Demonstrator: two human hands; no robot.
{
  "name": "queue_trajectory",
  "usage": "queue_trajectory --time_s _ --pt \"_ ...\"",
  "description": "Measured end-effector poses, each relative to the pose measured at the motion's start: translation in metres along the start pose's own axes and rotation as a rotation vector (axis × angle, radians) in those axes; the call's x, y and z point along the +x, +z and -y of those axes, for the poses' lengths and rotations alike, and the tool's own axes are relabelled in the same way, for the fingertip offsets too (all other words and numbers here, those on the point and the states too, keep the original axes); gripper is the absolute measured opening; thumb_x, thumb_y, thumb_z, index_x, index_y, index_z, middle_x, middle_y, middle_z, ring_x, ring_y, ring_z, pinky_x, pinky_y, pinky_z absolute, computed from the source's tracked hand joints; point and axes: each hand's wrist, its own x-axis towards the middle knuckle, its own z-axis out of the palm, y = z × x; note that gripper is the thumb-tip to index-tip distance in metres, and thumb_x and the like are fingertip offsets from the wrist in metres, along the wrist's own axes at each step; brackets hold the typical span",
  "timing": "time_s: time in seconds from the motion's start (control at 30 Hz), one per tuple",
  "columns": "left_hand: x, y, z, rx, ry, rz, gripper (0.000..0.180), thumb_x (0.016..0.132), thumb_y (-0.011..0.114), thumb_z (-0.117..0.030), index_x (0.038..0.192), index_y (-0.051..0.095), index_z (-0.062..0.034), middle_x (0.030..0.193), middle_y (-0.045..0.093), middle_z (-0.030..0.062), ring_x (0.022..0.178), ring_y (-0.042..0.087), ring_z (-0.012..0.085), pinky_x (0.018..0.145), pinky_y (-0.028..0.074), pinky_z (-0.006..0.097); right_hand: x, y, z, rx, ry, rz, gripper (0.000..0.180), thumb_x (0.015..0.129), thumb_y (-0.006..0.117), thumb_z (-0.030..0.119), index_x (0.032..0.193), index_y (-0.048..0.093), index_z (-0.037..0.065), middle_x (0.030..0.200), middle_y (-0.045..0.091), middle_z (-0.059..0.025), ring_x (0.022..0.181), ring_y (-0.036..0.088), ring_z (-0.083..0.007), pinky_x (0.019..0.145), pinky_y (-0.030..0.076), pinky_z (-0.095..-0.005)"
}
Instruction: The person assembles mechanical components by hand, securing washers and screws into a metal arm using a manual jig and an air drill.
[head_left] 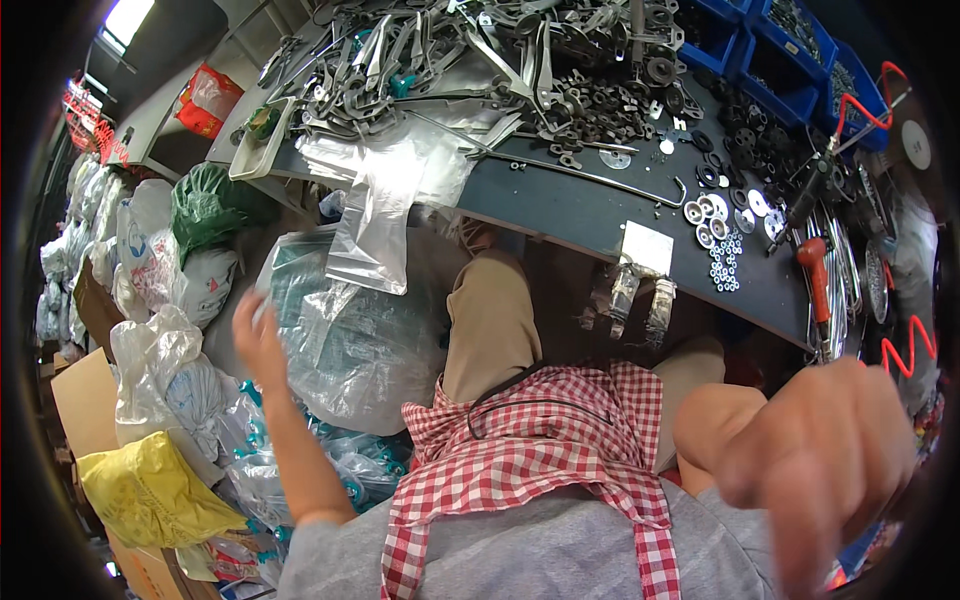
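Observation:
My left hand [260,345] is raised at the left, slightly blurred. Its fingers are apart and hold nothing; beside it lies a big clear plastic bag with green contents [345,370]. Close to the camera at the lower right, my right hand [825,455] is large and smeared. Its fingers are curled in, and whatever may be in them is hidden. Ahead of me on the dark workbench [560,205] lie a long bent metal rod [600,185], white-rimmed wheels [707,220] and small metal nuts [725,262]. Flat clear plastic bags [375,225] hang over the bench edge.
Metal arms and brackets [400,75] pile up at the back of the bench. Blue bins [790,50] of small parts stand at the back right, near a red-handled power tool [815,270] and red coiled hoses [910,350]. Stuffed bags and a yellow sack [155,490] crowd the left.

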Motion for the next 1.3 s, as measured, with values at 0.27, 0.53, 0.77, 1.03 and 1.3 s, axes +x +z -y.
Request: queue_trajectory --time_s 0.27,0.53,0.77,1.03,1.3 --pt "0.090 0.204 -0.187 -0.130 0.921 0.400 0.018 0.075 0.060 -0.009 0.092 0.059 -0.0036 0.104 0.057 0.0118 0.098 0.053 0.0294 0.085 0.041 0.035 -0.006 0.008 0.027 -0.077 -0.224 0.168 0.023 0.057 0.047 -0.019 0.045 0.048 0.001 0.047 0.048 -0.0082 0.039 0.048 -0.0163 0.041 0.041 -0.0257" --pt "0.111 0.291 -0.209 0.268 1.170 0.444 0.042 0.068 0.060 -0.005 0.109 0.051 -0.0090 0.114 0.050 0.0105 0.106 0.048 0.0278 0.092 0.036 0.041 -0.049 0.006 0.032 -0.473 -0.217 -0.023 0.016 0.064 0.048 -0.010 0.057 0.052 0.004 0.056 0.051 -0.0064 0.048 0.050 -0.0153 0.048 0.042 -0.0261" --pt "0.131 0.306 -0.222 0.501 1.203 0.485 0.054 0.064 0.062 -0.005 0.115 0.049 -0.0172 0.119 0.046 0.0104 0.101 0.050 0.0285 0.085 0.039 0.039 -0.087 -0.004 0.038 -0.739 -0.186 -0.182 0.012 0.071 0.048 -0.002 0.068 0.056 0.006 0.064 0.053 -0.0048 0.056 0.051 -0.0144 0.055 0.043 -0.0264" --pt "0.160 0.284 -0.245 0.247 1.498 0.306 0.030 0.070 0.062 -0.003 0.098 0.060 -0.0149 0.096 0.057 0.0074 0.081 0.056 0.0236 0.074 0.044 0.033 -0.109 -0.017 0.028 -1.012 -0.107 -0.351 0.013 0.078 0.049 0.007 0.080 0.061 0.008 0.073 0.056 -0.0030 0.065 0.053 -0.0135 0.062 0.044 -0.0268" --pt "0.170 0.211 -0.255 -0.349 0.415 0.021 0.026 0.083 0.056 -0.016 0.104 0.059 -0.0006 0.079 0.057 0.0046 0.066 0.055 0.0119 0.058 0.045 0.022 -0.067 -0.198 0.028 -1.852 0.301 -0.741 0.018 0.083 0.057 0.017 0.094 0.062 0.003 0.084 0.057 -0.0044 0.073 0.053 -0.0123 0.071 0.044 -0.0256"
